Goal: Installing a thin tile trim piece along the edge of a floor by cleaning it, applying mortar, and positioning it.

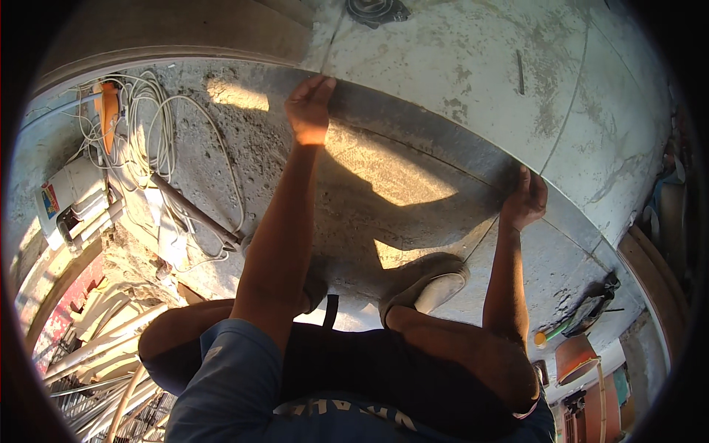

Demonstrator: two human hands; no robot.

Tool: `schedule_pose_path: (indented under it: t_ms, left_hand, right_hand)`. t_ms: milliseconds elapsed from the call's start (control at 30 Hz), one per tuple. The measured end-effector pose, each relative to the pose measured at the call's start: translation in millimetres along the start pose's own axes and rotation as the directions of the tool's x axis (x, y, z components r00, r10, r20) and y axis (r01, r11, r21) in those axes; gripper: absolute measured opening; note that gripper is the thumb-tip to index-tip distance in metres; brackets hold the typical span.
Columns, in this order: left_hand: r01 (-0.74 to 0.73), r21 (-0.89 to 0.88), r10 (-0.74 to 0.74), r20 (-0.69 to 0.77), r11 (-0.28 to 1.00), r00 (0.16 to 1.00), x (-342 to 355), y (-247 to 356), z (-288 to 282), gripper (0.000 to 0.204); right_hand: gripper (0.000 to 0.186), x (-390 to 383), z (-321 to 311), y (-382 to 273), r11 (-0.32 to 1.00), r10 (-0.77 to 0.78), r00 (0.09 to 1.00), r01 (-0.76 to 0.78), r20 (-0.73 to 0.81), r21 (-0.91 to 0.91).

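Note:
A long dark grey tile strip (413,122) lies along the edge of a pale, stained tiled surface (473,59). My left hand (309,109) is at the strip's left part, fingers curled and thumb against its upper edge. Farther right, my right hand (524,199) grips the same edge with fingers bent and one fingertip pointing up. How far the fingers reach behind the strip is hidden. Below it, sunlit patches and shadows fall on a grey floor (399,173), where my shoe (436,288) rests between my arms.
Looped pale cable (151,122) lies at left, near an orange object (108,111), a pipe (196,210) and a white container (77,196). Wood strips (111,340) pile up lower left. An orange bucket (576,359) and a dark tool (594,306) sit at right. A dark coiled thing (377,11) rests far ahead.

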State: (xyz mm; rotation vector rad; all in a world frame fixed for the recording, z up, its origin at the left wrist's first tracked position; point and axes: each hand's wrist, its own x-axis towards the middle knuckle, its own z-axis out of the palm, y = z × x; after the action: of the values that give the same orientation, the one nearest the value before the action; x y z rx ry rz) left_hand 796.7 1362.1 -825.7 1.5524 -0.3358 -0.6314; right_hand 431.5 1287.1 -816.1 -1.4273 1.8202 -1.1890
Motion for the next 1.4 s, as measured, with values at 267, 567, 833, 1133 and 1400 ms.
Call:
schedule_pose_path:
  t_ms: [267,567,833,1133,1400]
  left_hand:
    - [0.027,-0.044,-0.028,-0.004,0.999,1.0,4,-6,-3,0.016]
    - [-0.002,-0.073,0.005,0.031,0.997,0.999,8,-15,-8,0.014]
    - [-0.144,0.119,0.137,0.068,0.982,0.988,3,-14,-3,0.019]
    - [-0.167,0.263,0.193,-0.077,0.95,0.978,1,-9,12,0.021]
    - [-0.252,0.4,0.289,-0.035,0.881,0.957,4,-1,11,0.02]
  right_hand:
    - [0.021,0,2,-2,0.994,0.099,0.991,-0.104,-0.089,-0.047]
    - [0.021,2,-4,-3,0.99,0.141,0.988,-0.14,-0.058,0.028]
    - [0.019,0,-4,5,0.988,0.138,0.989,-0.134,-0.057,0.08]
    - [0.015,1,-1,-2,0.952,0.207,0.978,-0.2,-0.006,0.233]
    - [0.013,3,-3,-6,0.979,0.172,0.985,-0.172,0.002,0.109]
